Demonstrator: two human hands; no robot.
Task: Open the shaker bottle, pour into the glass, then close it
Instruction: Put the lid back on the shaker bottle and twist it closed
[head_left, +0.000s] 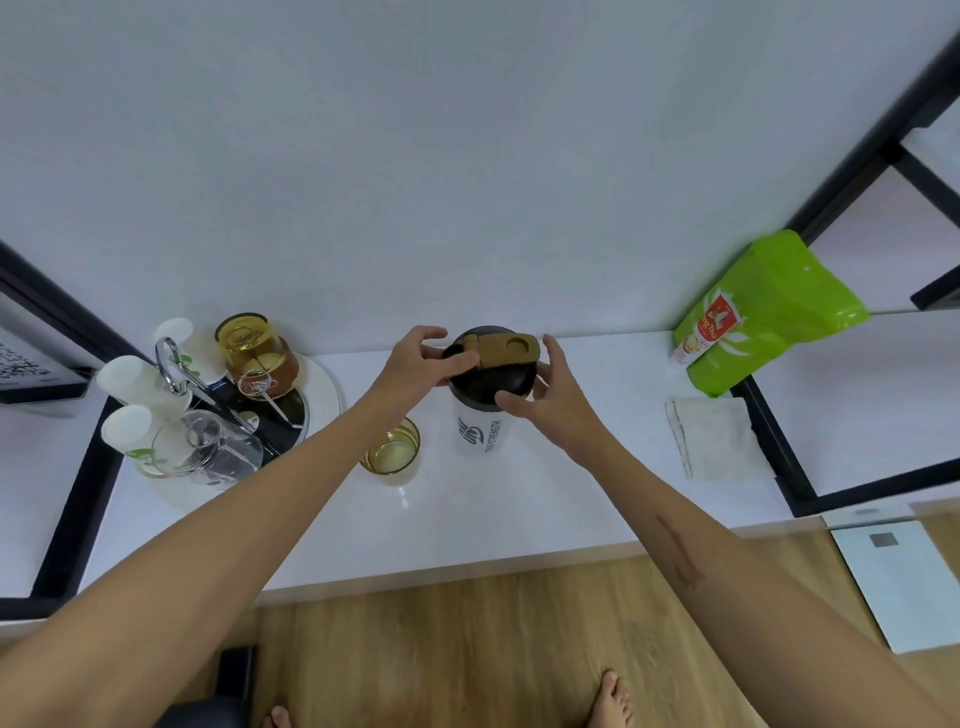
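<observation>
White counter (545, 499) carries one white shaker bottle with a black lid (480, 415), standing upright near the middle, and one amber-tinted drinking glass (392, 451) just to its left, partly behind the left forearm, with pale liquid in it. On the lid lies one tan flip cap (501, 351), flat across the top. One round tray (317, 395) at the left holds three white paper cups (127, 376), one amber jar (254, 348) and one clear glass jug (218, 452). One folded white cloth (714, 439) and one lime-green pouch (763, 317) sit at the right.

Left hand (415, 361) has its fingers curled loosely, thumb and fingertips pinching the hinge end of the tan flip cap. Right hand (545, 395) is spread half open, cupping the lid's right rim, thumb touching the front edge; how firmly it presses I cannot tell.
</observation>
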